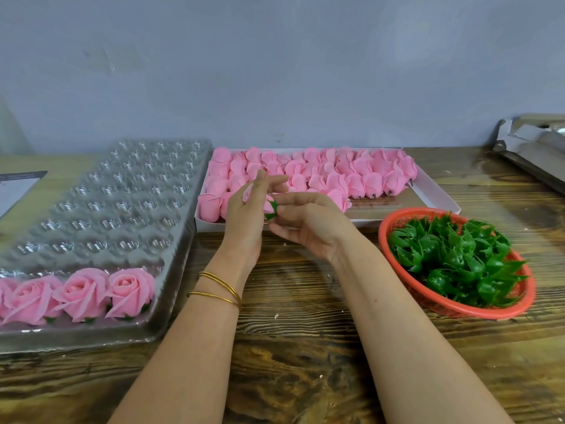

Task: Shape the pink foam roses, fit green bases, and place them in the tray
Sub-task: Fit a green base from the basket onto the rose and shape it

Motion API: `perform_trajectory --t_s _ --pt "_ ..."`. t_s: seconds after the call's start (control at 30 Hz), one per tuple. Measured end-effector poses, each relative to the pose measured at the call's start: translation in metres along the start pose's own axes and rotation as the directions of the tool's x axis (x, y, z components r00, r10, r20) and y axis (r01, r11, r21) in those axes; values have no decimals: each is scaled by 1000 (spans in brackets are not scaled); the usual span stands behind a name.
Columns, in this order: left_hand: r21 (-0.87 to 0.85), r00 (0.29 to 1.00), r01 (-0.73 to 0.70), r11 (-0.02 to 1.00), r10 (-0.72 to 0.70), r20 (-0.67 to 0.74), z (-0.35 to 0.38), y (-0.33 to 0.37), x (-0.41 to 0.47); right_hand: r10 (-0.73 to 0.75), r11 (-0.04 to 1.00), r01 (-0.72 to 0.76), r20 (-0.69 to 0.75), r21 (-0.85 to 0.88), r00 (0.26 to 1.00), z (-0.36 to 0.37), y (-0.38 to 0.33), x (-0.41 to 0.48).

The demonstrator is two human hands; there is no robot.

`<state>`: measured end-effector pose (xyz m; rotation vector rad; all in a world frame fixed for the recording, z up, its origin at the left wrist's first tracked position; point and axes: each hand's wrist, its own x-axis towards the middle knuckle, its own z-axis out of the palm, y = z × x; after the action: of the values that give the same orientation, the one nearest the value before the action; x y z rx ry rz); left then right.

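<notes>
Roughly centre, an open strip of wooden table (pixel 305 362) runs btwn the clear blister tray (pixel 171 289) on the left and the red basket (pixel 489 313) of green bases (pixel 452 258) on the right; both forearms lie over it. Tray's right rim sits just beside the white box (pixel 437 192) of pink rosebuds (pixel 336 175) at the far side, touching or not can't tell; basket's far rim is close to the box's near edge. Finished roses (pixel 82 292) sit in the tray's near row. Dark sheet (pixel 15 185) at far left: any print too blurred to read. L hand (pixel 244 215), gold bangles (pixel 220 286) on its wrist, is raised over the box's near-left corner, fingers curled round a pink rose (pixel 266 204), index finger straight. R hand (pixel 308 224), palm turned up, pinches the green base (pixel 273 207) at that rose's bottom w/ thumb & fingertips.
</notes>
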<state>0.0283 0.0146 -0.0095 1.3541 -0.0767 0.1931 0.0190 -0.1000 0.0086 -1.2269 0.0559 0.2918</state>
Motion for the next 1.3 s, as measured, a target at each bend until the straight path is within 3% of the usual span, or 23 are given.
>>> perform_trajectory --t_s 0.4,0.8,1.13,1.3 --pt "-42 1000 6 999 -5 22 -2 -4 5 17 985 -31 81 171 997 -1 -1 -1" --pt "-26 999 28 999 -27 26 -1 -2 3 -76 989 63 93 132 993 -2 2 2" --pt "-63 998 47 997 -50 -39 -1 -1 3 -254 963 256 33 -84 967 2 6 0" --pt "-75 996 61 995 -66 -62 0 -1 5 -212 977 213 39 -10 976 1 6 2"
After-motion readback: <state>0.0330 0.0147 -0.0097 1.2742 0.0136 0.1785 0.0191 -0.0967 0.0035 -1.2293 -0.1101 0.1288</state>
